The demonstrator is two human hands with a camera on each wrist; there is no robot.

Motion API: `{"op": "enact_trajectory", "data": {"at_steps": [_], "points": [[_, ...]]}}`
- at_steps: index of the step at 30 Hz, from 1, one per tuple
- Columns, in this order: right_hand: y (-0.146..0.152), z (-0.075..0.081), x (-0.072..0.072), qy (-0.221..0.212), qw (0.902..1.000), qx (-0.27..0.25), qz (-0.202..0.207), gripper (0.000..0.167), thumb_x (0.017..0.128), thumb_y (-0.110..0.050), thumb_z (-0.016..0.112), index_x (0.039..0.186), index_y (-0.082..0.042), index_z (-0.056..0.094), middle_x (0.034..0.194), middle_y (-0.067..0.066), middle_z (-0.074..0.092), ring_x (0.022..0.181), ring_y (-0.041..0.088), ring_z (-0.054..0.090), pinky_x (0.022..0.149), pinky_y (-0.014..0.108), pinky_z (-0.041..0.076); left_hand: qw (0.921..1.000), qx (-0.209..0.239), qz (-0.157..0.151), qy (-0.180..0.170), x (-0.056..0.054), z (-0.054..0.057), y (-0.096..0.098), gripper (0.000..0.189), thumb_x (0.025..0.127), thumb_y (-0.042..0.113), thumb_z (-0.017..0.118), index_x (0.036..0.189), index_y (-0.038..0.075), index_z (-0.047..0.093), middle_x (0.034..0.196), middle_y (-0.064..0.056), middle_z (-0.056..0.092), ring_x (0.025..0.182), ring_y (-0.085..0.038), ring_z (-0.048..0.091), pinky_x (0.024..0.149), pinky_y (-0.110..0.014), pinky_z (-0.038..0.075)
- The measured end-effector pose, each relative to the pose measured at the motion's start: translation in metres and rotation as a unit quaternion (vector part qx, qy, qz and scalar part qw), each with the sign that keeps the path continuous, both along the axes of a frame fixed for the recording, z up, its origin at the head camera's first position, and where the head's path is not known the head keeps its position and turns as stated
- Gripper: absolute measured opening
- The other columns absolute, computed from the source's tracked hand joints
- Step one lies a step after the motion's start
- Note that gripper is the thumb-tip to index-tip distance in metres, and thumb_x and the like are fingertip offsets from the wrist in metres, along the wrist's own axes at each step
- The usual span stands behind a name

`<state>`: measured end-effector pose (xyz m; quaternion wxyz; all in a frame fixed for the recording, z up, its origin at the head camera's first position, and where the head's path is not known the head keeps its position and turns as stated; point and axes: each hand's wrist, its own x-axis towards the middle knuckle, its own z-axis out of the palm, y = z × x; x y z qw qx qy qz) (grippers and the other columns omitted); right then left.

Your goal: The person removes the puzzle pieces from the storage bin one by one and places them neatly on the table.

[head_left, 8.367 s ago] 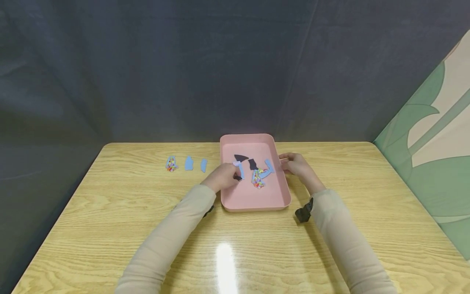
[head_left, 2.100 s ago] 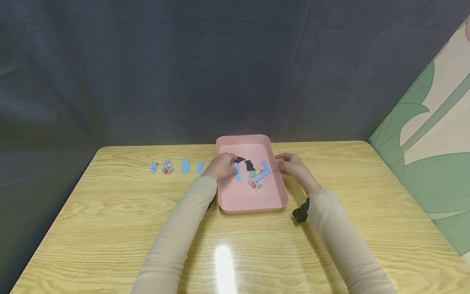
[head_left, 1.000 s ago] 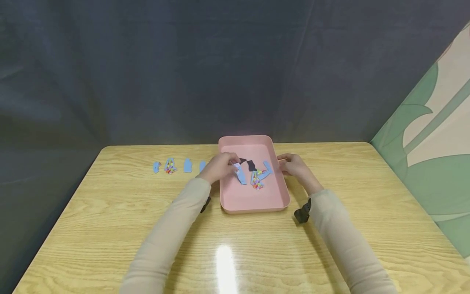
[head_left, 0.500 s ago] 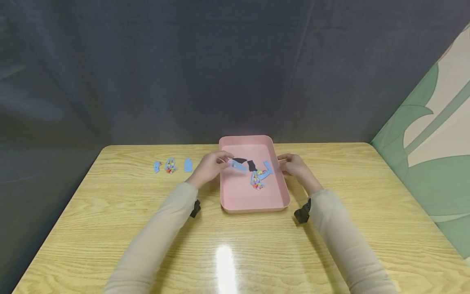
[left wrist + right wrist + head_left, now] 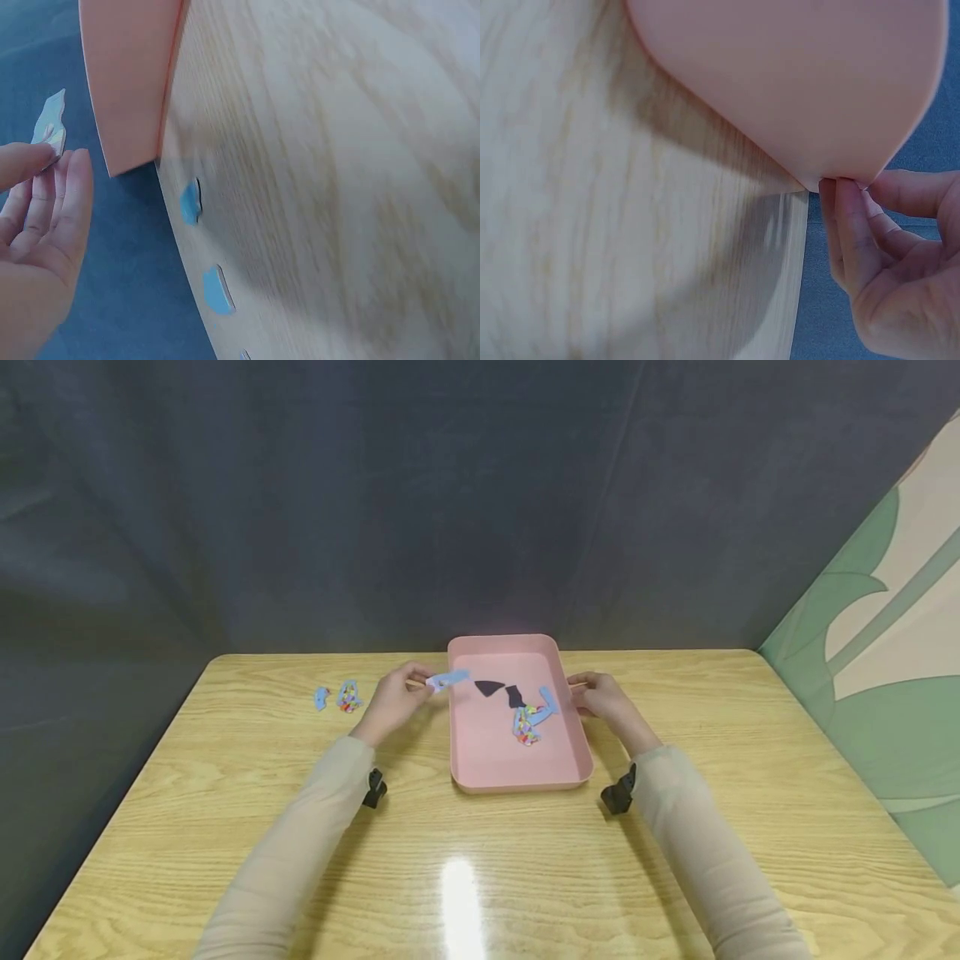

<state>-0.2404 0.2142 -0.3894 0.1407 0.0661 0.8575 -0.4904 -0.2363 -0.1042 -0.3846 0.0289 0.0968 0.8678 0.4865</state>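
Observation:
My left hand (image 5: pixel 396 702) pinches a flat, irregular light-blue piece (image 5: pixel 452 679) with a whitish patterned end between thumb and fingertips, raised by the left edge of a pink tray (image 5: pixel 521 770). In the left wrist view the piece (image 5: pixel 51 120) points upward from the fingertips. My right hand (image 5: pixel 604 700) holds the tray's right edge; the right wrist view has its thumb and fingers (image 5: pixel 851 217) at the wall. Inside the tray lie two black pieces (image 5: pixel 490 687), a multicoloured piece (image 5: pixel 525 728) and a bent blue piece (image 5: pixel 548 700).
On the wooden table (image 5: pixel 420 860), a small blue piece (image 5: pixel 321 698) and a multicoloured piece (image 5: pixel 349 696) lie left of the hand. Plain blue pieces (image 5: pixel 217 291), hidden by the left hand in the head view, show in the left wrist view. A dark curtain (image 5: pixel 480 510) hangs behind.
My left hand has lifted the light-blue piece from the tray and moved left with it to the tray's left edge. Earlier, a small blue piece joined the row's left end. The right hand stays put.

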Motion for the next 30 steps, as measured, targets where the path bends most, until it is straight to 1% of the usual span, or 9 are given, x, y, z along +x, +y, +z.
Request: {"op": "enact_trajectory", "data": {"at_steps": [5,9,16,19,21,23,25,27,30], "points": [[-0.001,0.000,0.001,-0.005,1.0000,0.000,-0.002,0.049,0.094,-0.004,0.046,0.141,0.006,0.037,0.137,0.029,0.047,0.120,0.035,0.054,0.105,0.042,0.047,0.9996,0.020,0.013,-0.015,0.001,-0.001,-0.013,0.037,0.095,0.005,0.053,0.132,0.001,0.051,0.123,-0.022,0.054,0.106,-0.038,0.063,0.085,-0.043,0.057],[-0.001,0.001,0.001,-0.010,0.9999,0.009,-0.005,0.049,0.094,-0.003,0.046,0.141,0.006,0.037,0.138,0.028,0.046,0.120,0.033,0.053,0.105,0.042,0.047,0.9989,0.026,0.028,-0.027,0.000,-0.003,-0.024,0.039,0.096,0.008,0.052,0.134,0.003,0.050,0.126,-0.021,0.052,0.104,-0.035,0.062,0.087,-0.039,0.057],[-0.001,0.002,0.001,-0.012,0.9999,0.007,-0.004,0.049,0.094,-0.002,0.045,0.141,0.007,0.036,0.139,0.029,0.044,0.123,0.034,0.051,0.107,0.043,0.045,0.9948,0.074,0.051,-0.049,0.003,-0.004,-0.045,0.038,0.099,0.013,0.044,0.133,-0.005,0.044,0.125,-0.022,0.050,0.109,-0.036,0.060,0.094,-0.038,0.055],[-0.001,0.001,0.001,-0.009,0.9999,0.006,-0.005,0.048,0.094,-0.002,0.045,0.140,0.008,0.036,0.138,0.029,0.044,0.122,0.034,0.051,0.106,0.044,0.046,0.9920,0.092,0.069,-0.052,0.005,-0.003,-0.057,0.038,0.100,0.015,0.043,0.131,-0.007,0.044,0.124,-0.022,0.053,0.106,-0.029,0.063,0.093,-0.033,0.055],[-0.001,0.000,0.001,-0.008,0.9999,0.003,-0.007,0.048,0.094,-0.002,0.045,0.140,0.007,0.037,0.138,0.029,0.045,0.121,0.034,0.052,0.106,0.043,0.046,0.9899,0.102,0.083,-0.053,0.007,-0.002,-0.066,0.039,0.100,0.016,0.044,0.130,-0.008,0.045,0.122,-0.022,0.055,0.098,-0.018,0.065,0.091,-0.028,0.056],[-0.001,-0.001,0.001,-0.008,0.9999,0.002,-0.008,0.048,0.094,-0.002,0.045,0.140,0.007,0.037,0.137,0.028,0.046,0.120,0.033,0.052,0.106,0.043,0.046,0.9874,0.114,0.093,-0.058,0.008,-0.002,-0.075,0.040,0.100,0.017,0.046,0.130,-0.010,0.044,0.119,-0.020,0.057,0.091,-0.007,0.065,0.091,-0.026,0.056],[-0.001,-0.001,0.001,-0.008,0.9999,-0.001,-0.008,0.048,0.093,-0.002,0.045,0.140,0.007,0.037,0.136,0.028,0.046,0.119,0.032,0.052,0.106,0.044,0.046,0.9838,0.130,0.103,-0.068,0.010,-0.002,-0.084,0.042,0.099,0.017,0.047,0.131,-0.010,0.043,0.113,-0.013,0.059,0.085,0.001,0.064,0.092,-0.025,0.055],[0.000,-0.001,0.001,-0.006,1.0000,-0.002,-0.007,0.048,0.093,-0.002,0.046,0.140,0.008,0.037,0.135,0.028,0.046,0.117,0.031,0.052,0.106,0.044,0.046,0.9805,0.141,0.112,-0.078,0.012,-0.003,-0.093,0.043,0.099,0.018,0.049,0.131,-0.010,0.042,0.106,-0.003,0.059,0.084,0.004,0.063,0.093,-0.023,0.054],[0.000,-0.001,0.001,-0.003,1.0000,-0.005,-0.004,0.049,0.092,-0.001,0.046,0.139,0.009,0.037,0.134,0.028,0.046,0.115,0.030,0.053,0.105,0.044,0.046,0.9753,0.162,0.126,-0.080,0.013,-0.005,-0.105,0.042,0.098,0.015,0.051,0.130,-0.011,0.042,0.096,0.008,0.056,0.082,0.004,0.063,0.092,-0.020,0.054]]}}
